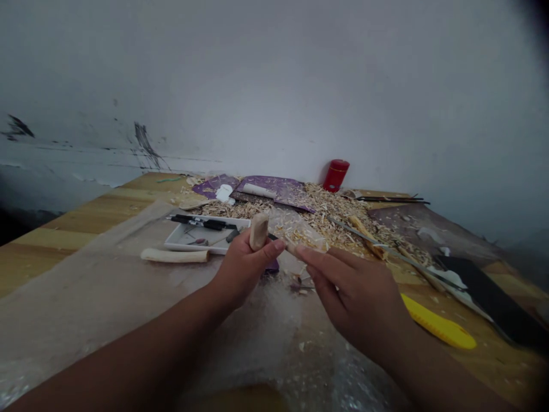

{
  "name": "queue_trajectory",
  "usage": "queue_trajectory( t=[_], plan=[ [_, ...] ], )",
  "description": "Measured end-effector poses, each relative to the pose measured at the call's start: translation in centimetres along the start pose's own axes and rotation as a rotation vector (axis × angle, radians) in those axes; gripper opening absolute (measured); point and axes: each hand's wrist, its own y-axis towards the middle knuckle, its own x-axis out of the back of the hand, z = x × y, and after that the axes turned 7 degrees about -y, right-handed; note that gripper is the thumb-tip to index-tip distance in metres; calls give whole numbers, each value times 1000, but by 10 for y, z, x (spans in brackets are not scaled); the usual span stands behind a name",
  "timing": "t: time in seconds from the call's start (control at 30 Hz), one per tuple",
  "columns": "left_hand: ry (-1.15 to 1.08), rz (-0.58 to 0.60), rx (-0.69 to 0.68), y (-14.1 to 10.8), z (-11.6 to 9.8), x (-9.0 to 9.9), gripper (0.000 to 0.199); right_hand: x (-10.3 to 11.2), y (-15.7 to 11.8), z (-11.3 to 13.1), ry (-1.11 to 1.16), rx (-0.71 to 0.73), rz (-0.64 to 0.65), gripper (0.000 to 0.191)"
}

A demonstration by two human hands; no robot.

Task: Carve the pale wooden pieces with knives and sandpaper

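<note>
My left hand is closed around a pale carved piece of wood, which stands up with its rounded end above the fingers. In my right hand is a slim carving knife with a light wooden handle. Its short dark blade points left at the wood, beside my left thumb; whether it touches cannot be made out. Left of my left hand, another pale wooden stick lies in front of a white tray that holds black pens and small bits.
Wood shavings pile up behind my hands, around purple sheets. A red canister stands against the wall. To the right lie a long metal strip, a yellow handle and a black flat object. Plastic sheeting covers the table's front.
</note>
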Motion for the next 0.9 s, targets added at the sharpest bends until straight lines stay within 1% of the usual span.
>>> queue_trajectory(
  t=[0.17, 0.3, 0.47, 0.6, 0.73, 0.9],
  plan=[
    [1, 17, -22, -1, 1, -1, 26, 1, 0, 2, -17, 11, 6, 33],
    [-17, 59, -37, -2, -2, -3, 26, 1, -1, 3, -24, 33, 12, 33],
    [46, 124, -51, -2, -3, 0, 26, 5, -1, 3, 11, 53, 73, 33],
    [133, 233, -71, -4, -5, 3, 29, 16, -2, 1, 84, 70, 169, 29],
    [160, 381, -33, -5, -6, 6, 28, 26, -2, 1, 93, 62, 260, 27],
    [225, 492, 18, -6, -8, 10, 30, 33, -2, -1, 72, 85, 312, 23]
  ],
)
